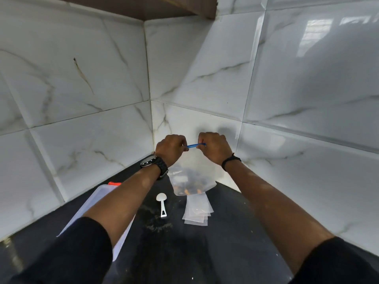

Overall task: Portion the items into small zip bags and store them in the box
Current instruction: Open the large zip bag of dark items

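Note:
A large clear zip bag (191,181) with a blue zip strip hangs in the air over the dark counter. Dark and orange pieces lie in its bottom. My left hand (171,147) pinches the left end of the blue strip and my right hand (213,146) pinches the right end, both with fingers closed. Below the bag lies a fanned stack of small empty zip bags (198,212). A white measuring scoop (162,203) lies left of the stack. A clear plastic box with an orange clip (96,201) sits at the left, partly hidden by my left forearm.
The dark counter (225,242) fits into a corner of white marble-look wall tiles (92,83), close behind and on both sides. A brown cabinet underside (164,7) is overhead. Crumbs speckle the counter near the scoop.

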